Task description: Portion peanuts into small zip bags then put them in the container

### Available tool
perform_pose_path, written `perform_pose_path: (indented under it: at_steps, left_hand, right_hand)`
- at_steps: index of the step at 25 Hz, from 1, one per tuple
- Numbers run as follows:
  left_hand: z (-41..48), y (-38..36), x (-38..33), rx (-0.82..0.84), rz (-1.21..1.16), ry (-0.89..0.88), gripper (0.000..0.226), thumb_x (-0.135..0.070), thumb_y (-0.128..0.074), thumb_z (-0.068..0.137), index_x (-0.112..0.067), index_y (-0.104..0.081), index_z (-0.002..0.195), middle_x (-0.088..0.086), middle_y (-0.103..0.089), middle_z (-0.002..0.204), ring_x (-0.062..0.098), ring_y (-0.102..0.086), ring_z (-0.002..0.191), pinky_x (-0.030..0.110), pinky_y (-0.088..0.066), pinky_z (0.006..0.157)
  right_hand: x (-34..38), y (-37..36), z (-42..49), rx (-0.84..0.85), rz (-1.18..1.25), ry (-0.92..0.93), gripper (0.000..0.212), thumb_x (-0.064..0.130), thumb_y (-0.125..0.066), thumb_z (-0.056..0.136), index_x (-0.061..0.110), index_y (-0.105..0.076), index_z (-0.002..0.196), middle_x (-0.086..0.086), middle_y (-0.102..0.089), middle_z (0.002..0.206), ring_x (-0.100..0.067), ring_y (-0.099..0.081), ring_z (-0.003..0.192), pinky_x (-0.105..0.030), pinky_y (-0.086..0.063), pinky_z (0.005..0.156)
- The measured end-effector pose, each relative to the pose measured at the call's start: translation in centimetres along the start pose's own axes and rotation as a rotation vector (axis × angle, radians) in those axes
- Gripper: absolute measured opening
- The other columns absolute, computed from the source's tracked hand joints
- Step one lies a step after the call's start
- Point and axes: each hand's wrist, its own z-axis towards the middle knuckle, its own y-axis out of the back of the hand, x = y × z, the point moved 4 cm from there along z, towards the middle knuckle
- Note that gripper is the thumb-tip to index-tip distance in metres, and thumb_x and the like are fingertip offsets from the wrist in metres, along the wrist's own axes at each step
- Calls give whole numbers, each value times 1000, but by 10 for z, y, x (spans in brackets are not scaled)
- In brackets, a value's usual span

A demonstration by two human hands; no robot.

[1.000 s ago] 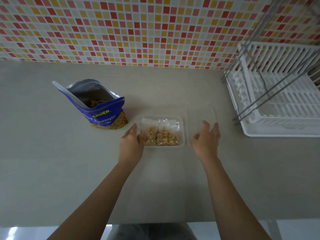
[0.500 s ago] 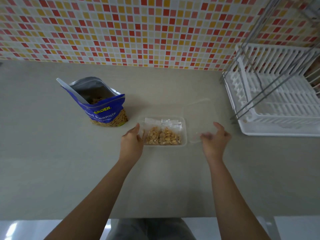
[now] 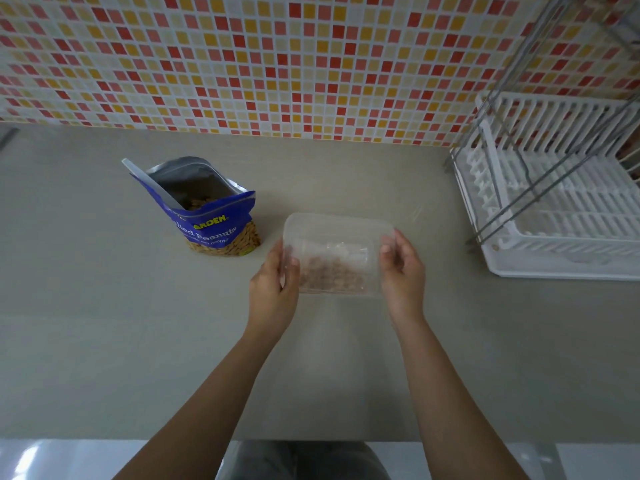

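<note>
A clear plastic lid [image 3: 337,230] hangs over the clear container [image 3: 339,291] on the counter, tilted, its far edge higher. Through it shows a small zip bag of peanuts [image 3: 332,271], blurred. My left hand [image 3: 273,285] grips the lid's left edge, thumb on top. My right hand [image 3: 401,268] grips its right edge with curled fingers. The open blue peanut bag [image 3: 211,223] stands to the left with a white scoop [image 3: 152,185] sticking out of it.
A white dish rack [image 3: 554,216] with a metal frame fills the counter's right side. The tiled wall [image 3: 242,64] runs along the back. The counter's front edge [image 3: 104,439] lies close to my body.
My right hand picked up the lid from the right of the container and carried it left over the container. My left hand rose from the container's side and took the lid's left edge.
</note>
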Motion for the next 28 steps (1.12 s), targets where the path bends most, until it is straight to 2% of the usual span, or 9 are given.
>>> perform_pose_path:
  at_steps: [2, 4, 6, 11, 15, 20, 23, 25, 28]
  left_hand:
    - [5, -3, 9, -28, 84, 13, 42, -23, -39, 97, -11, -39, 138, 12, -54, 132, 25, -48, 122, 27, -35, 97]
    - [11, -7, 19, -28, 144, 62, 42, -20, -39, 97, -5, -41, 136, 15, -51, 135, 31, -43, 126, 33, -32, 105]
    - [15, -11, 26, -11, 154, 111, 39, -16, -39, 96, -3, -44, 132, 18, -55, 128, 35, -47, 121, 36, -36, 101]
    - [15, -12, 34, -47, 141, 136, 44, -17, -43, 95, -1, -39, 136, 22, -60, 116, 34, -53, 111, 35, -40, 95]
    - [12, -11, 36, -70, 154, 112, 43, -16, -46, 94, -3, -42, 135, 22, -60, 121, 35, -57, 110, 36, -44, 95]
    - [13, -12, 35, -94, 197, 123, 42, -14, -46, 94, -3, -44, 134, 21, -61, 118, 35, -57, 107, 33, -43, 92]
    - [11, -12, 29, -105, 234, 117, 42, -12, -46, 93, -4, -42, 134, 24, -60, 117, 38, -57, 103, 38, -45, 89]
    - [10, -12, 25, -85, 293, 58, 37, -8, -47, 91, -5, -48, 128, 24, -58, 117, 40, -59, 97, 40, -46, 83]
    - [13, -10, 20, -44, 402, 4, 28, -6, -47, 91, -1, -57, 117, 25, -53, 125, 41, -55, 106, 42, -44, 89]
  right_hand:
    - [-2, -9, 3, 11, -91, 2, 39, 7, -49, 92, 5, -47, 131, -1, -51, 129, -11, -51, 116, -9, -38, 96]
    - [-9, -16, 8, 16, -242, 22, 39, 6, -49, 91, 4, -49, 130, -11, -52, 133, -19, -50, 123, -22, -36, 105]
    - [-18, -22, 13, 44, -330, -12, 38, 8, -49, 92, 3, -49, 130, -15, -52, 134, -24, -49, 125, -29, -34, 107]
    - [-26, -24, 9, 116, -322, -17, 39, 13, -47, 94, 2, -47, 132, -14, -54, 132, -20, -52, 123, -9, -30, 93]
    - [-25, -22, 3, 119, -367, 64, 40, 13, -45, 96, 5, -44, 134, -13, -54, 134, -22, -52, 122, -4, -27, 87]
    - [-21, -24, 3, 121, -480, 156, 38, 9, -43, 95, 4, -45, 133, -16, -56, 130, -28, -55, 118, -18, -33, 90]
    - [-18, -25, 1, 137, -551, 162, 41, 10, -41, 95, 4, -40, 135, -19, -52, 133, -32, -52, 117, -24, -32, 91]
    - [-14, -25, 0, 152, -596, 225, 34, 7, -42, 93, 6, -49, 127, -21, -49, 131, -33, -52, 112, -29, -36, 94]
    - [-8, -20, 1, 147, -729, 277, 26, 12, -45, 92, 11, -61, 114, -21, -44, 134, -35, -48, 118, -37, -42, 95]
